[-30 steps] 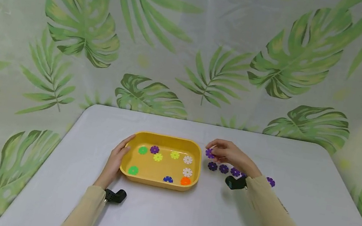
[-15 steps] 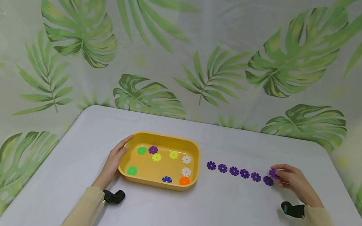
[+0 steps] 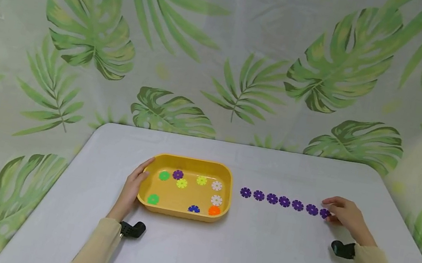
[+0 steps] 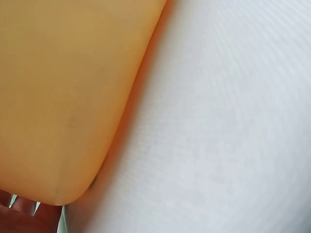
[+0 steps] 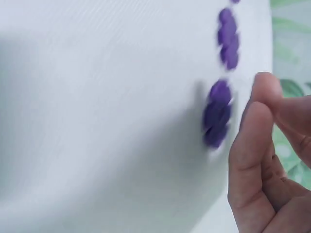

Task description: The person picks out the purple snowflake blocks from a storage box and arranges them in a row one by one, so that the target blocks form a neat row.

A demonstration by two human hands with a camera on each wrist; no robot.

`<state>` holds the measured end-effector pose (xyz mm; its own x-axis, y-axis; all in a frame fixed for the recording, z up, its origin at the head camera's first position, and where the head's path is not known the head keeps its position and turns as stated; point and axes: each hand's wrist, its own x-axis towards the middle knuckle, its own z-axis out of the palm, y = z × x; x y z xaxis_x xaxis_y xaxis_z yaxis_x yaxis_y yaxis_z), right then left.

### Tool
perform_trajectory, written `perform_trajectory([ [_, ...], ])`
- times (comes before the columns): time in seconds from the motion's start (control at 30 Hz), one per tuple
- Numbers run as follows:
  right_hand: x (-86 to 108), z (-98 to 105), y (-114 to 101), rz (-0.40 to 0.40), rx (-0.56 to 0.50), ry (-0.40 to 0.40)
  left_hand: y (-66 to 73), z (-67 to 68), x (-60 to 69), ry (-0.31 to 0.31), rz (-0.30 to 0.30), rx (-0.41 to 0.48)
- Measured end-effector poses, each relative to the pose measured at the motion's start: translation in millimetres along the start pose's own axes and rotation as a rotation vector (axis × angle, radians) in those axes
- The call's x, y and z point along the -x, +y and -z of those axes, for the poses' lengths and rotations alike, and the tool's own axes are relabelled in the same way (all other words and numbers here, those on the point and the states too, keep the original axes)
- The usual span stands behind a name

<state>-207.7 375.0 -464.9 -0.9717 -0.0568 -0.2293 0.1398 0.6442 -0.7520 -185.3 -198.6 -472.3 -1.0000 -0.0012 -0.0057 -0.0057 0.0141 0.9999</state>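
Observation:
On the table stands a yellow tray (image 3: 180, 213) with rounded corners. My left hand (image 3: 132, 188) grips its left side, and in the left wrist view some fingers (image 4: 46, 216) show past the tray's edge. Right of the tray, several purple notched snowflake discs (image 3: 284, 202) lie flat in a row. My right hand (image 3: 347, 216) is at the row's right end, just beside the last purple disc (image 3: 324, 214). In the right wrist view that disc lies on the table, apart from the thumb and fingers, which hold nothing.
Inside the tray are loose discs: green (image 3: 153, 199), purple (image 3: 177, 175), yellow (image 3: 182, 183), white (image 3: 216, 200), blue (image 3: 194, 208) and orange (image 3: 214, 210). Behind the table (image 3: 256, 260) hangs a leaf-patterned cloth (image 3: 189, 62).
My right hand has carried a purple disc from beside the tray to the row's right end and let it go there. The left hand has stayed on the tray.

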Motion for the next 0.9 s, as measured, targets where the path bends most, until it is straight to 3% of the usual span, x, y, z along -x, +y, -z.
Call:
perform_trajectory([
  [0.23, -10.5, -21.7, -53.0, 0.114, -0.159, -0.067, 3.6, -0.6, 1.7, -0.003, 0.008, 0.0],
  [0.5, -29.5, -84.6, -142.4, 0.238, -0.288, -0.251, 3.0, -0.5, 1.7, 0.003, 0.005, 0.019],
  [0.7, -45.8, -147.6, -205.0, 0.207, -0.302, -0.389, 3.7, -0.1, 2.5, 0.002, 0.01, 0.009],
  [0.9, -57.7, -203.3, -243.5, 0.172, -0.302, -0.482, 3.5, -0.6, 1.5, 0.004, -0.005, 0.007],
])
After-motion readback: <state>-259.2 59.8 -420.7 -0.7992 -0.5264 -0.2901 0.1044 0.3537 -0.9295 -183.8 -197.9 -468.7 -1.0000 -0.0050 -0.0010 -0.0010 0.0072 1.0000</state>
